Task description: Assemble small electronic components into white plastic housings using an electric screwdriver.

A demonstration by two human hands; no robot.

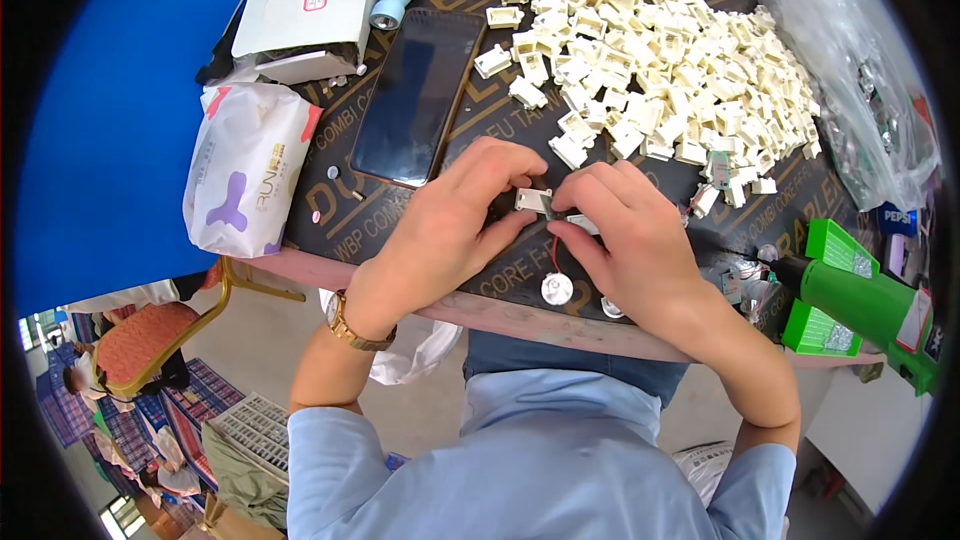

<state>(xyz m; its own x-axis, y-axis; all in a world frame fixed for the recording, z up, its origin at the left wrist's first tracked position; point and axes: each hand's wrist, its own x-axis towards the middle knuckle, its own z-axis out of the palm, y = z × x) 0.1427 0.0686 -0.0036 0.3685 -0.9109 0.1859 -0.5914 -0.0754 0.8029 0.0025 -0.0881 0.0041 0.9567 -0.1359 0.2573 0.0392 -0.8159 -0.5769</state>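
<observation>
My left hand point(450, 215) pinches a small cream plastic housing point(532, 200) between thumb and fingertips, above the near part of the table. Against its right end, my right hand point(632, 230) has its thumb and fingers closed on a small dark part, mostly hidden by the fingertips. A red wire point(555, 252) runs down from there to a round silver disc point(556, 288) by the table's near edge. A second silver disc point(612, 308) shows partly below my right hand. Another cream piece point(582, 224) is partly covered by the right fingers.
Beyond my hands lies a big heap of cream housings point(660, 70). A phone point(418, 95), tissue pack point(250, 170), white box point(305, 15) and light-blue flashlight point(394, 0) are at left. On the right are a clear plastic bag point(850, 70) and a green-handled tool point(860, 305).
</observation>
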